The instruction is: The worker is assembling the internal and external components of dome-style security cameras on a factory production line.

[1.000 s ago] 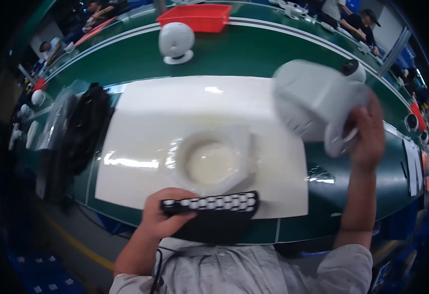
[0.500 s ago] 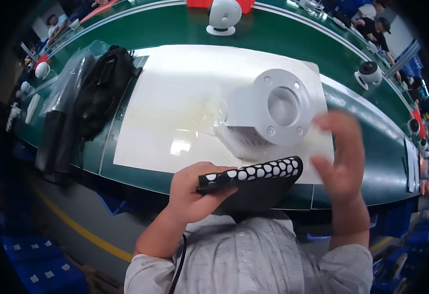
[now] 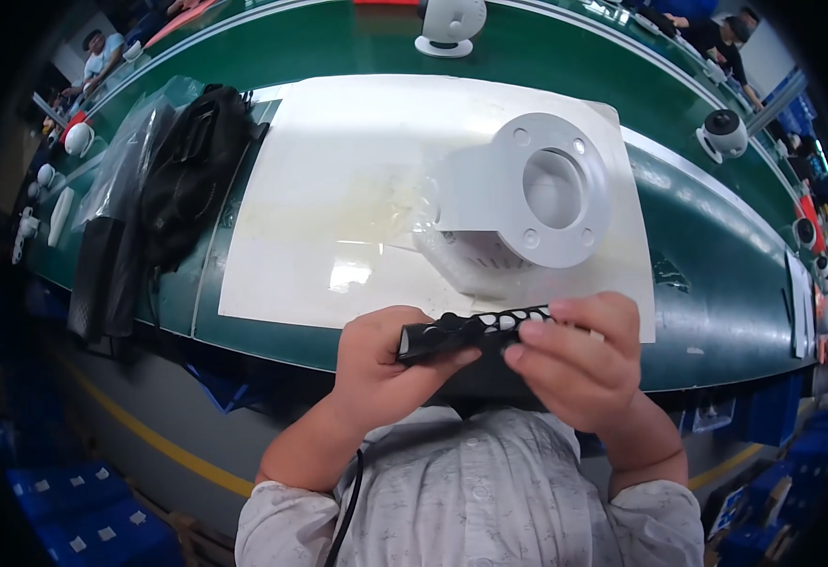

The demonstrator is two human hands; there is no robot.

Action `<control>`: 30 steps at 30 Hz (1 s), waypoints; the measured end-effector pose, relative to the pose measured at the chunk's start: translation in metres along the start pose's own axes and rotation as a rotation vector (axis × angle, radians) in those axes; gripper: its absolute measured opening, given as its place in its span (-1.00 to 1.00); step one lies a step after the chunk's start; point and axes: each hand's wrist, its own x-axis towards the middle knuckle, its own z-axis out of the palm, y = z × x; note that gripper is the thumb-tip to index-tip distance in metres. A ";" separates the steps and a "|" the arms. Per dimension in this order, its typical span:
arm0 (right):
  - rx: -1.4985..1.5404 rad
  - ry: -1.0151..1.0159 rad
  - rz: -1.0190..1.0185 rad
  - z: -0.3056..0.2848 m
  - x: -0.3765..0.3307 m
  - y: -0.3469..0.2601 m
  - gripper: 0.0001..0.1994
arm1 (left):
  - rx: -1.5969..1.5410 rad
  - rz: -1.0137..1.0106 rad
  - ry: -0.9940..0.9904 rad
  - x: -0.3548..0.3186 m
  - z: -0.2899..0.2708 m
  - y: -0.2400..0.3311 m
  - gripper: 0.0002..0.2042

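Observation:
My left hand [image 3: 385, 364] and my right hand [image 3: 579, 354] both grip a black remote control with pale buttons [image 3: 466, 331], held level close to my chest, one hand at each end. Just beyond it, a grey device with a round flanged base [image 3: 527, 203] lies on its side on the white mat [image 3: 338, 189], its base facing up toward me. A piece of clear plastic wrap [image 3: 409, 213] lies against the device's left side.
A black bag [image 3: 187, 170] and clear plastic bags lie left of the mat on the green table [image 3: 716, 255]. White round cameras [image 3: 450, 24] stand at the far edge and on the right [image 3: 724, 132]. Other people work at the back.
The grey device went from my raised right hand down onto the mat. My right hand let it go and came to the remote, which both hands now hold.

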 end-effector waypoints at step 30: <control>0.622 0.240 0.398 -0.015 0.062 0.088 -0.27 | 0.200 0.485 0.058 0.045 0.014 -0.002 -0.80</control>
